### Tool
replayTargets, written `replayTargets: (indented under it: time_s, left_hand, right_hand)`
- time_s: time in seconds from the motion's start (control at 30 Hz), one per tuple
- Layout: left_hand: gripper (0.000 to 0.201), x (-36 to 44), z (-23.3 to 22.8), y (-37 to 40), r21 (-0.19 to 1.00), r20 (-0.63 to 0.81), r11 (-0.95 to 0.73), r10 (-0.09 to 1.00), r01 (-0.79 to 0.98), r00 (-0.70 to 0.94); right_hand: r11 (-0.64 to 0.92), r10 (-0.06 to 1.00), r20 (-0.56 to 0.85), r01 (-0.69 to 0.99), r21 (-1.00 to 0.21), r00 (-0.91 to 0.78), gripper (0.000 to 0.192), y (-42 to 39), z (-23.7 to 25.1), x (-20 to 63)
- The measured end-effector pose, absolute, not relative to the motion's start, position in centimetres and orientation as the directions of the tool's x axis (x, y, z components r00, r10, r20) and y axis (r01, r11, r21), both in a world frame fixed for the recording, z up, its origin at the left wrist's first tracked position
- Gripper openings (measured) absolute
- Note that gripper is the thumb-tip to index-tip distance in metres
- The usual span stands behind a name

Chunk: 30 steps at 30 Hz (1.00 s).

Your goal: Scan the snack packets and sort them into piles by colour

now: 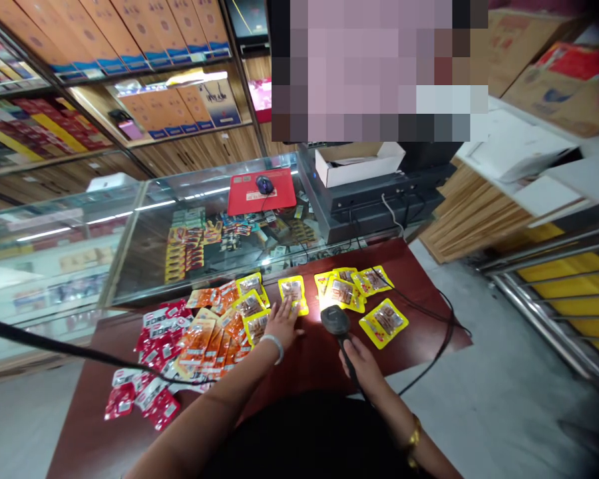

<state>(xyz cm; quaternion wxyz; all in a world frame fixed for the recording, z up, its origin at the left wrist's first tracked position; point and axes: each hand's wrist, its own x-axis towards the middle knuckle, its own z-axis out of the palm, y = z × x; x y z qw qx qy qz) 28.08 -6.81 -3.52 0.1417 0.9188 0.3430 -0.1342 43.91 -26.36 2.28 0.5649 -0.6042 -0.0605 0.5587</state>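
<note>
The surface [309, 362] is dark red-brown. On it, left of the black scanner [335, 320], lie yellow packets [293, 293] with brown printed centres, then orange packets [209, 336], then red-and-white packets [152, 362] farthest left. More yellow packets [383, 323] lie right of the scanner. Beyond it, a red mat [261, 193] carries a dark blue mouse [264, 184].

Both forearms come up from the bottom edge toward the middle of the frame. The left hand [281, 323] lies palm down, fingers stretched flat and slightly spread, a pale bangle on its wrist. The right hand [360, 364], just right of centre and lower, is curled in a closed grip, knuckles up, a gold bracelet further down the forearm.
</note>
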Motion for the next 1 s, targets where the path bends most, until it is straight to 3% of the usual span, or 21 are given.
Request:
replayTargets:
  time_s: [0.07, 0.13, 0.23, 0.3, 0.4, 0.47, 0.6, 0.67, 0.77, 1.0]
  left_hand:
    - [0.056, 27.8, -2.7, -8.3, 0.213, -0.292, -0.733, 0.583, 0.646, 0.758]
    - [0.049, 28.0, -1.9, -9.0, 0.219, -0.249, -0.655, 0.679, 0.723, 0.691]
    - [0.059, 29.4, -1.0, -8.5, 0.153, -0.218, -0.408, 0.874, 0.900, 0.433]
    - [0.069, 30.6, -0.9, -7.6, 0.123, -0.245, -0.328, 0.905, 0.937, 0.349]
    - [0.072, 31.6, -1.1, -6.2, 0.126, -0.359, -0.359, 0.852, 0.925, 0.380]
    - [0.060, 31.5, -1.5, -5.7, 0.169, -0.464, -0.370, 0.788, 0.914, 0.405]
    - [0.040, 30.1, -2.9, -6.0, 0.438, -0.623, -0.208, 0.631, 0.875, 0.462]
    - [0.041, 29.6, -3.4, -6.7, 0.570, -0.628, -0.086, 0.596, 0.817, 0.500]
    - [0.040, 29.7, -3.4, -7.7, 0.661, -0.605, 0.001, 0.593, 0.750, 0.532]
    - [0.038, 32.5, -2.3, -8.9, 0.685, -0.564, -0.087, 0.564, 0.723, 0.602]
  right_hand:
    - [-0.354, 0.696, -0.614, -0.566, -0.744, 0.372, 0.058, -26.5, 2.3, 44.0]
    - [-0.351, 0.694, -0.615, -0.570, -0.743, 0.375, 0.058, -26.6, 2.3, 44.1]
    - [-0.341, 0.699, -0.602, -0.561, -0.754, 0.385, 0.058, -26.9, 2.0, 44.1]
    - [-0.336, 0.703, -0.597, -0.559, -0.758, 0.386, 0.058, -27.0, 1.6, 44.0]
    - [-0.324, 0.708, -0.590, -0.563, -0.760, 0.388, 0.059, -27.2, 0.9, 43.8]
    - [-0.319, 0.705, -0.592, -0.570, -0.757, 0.392, 0.061, -27.4, 0.6, 43.7]
    - [-0.330, 0.716, -0.594, -0.572, -0.751, 0.368, 0.066, -27.8, 0.7, 43.6]
    - [-0.338, 0.736, -0.582, -0.556, -0.759, 0.347, 0.066, -27.8, 1.0, 43.6]
    - [-0.336, 0.742, -0.571, -0.541, -0.771, 0.353, 0.067, -27.7, 1.7, 43.4]
    - [-0.292, 0.756, -0.529, -0.524, -0.800, 0.386, 0.064, -28.0, 2.3, 43.4]
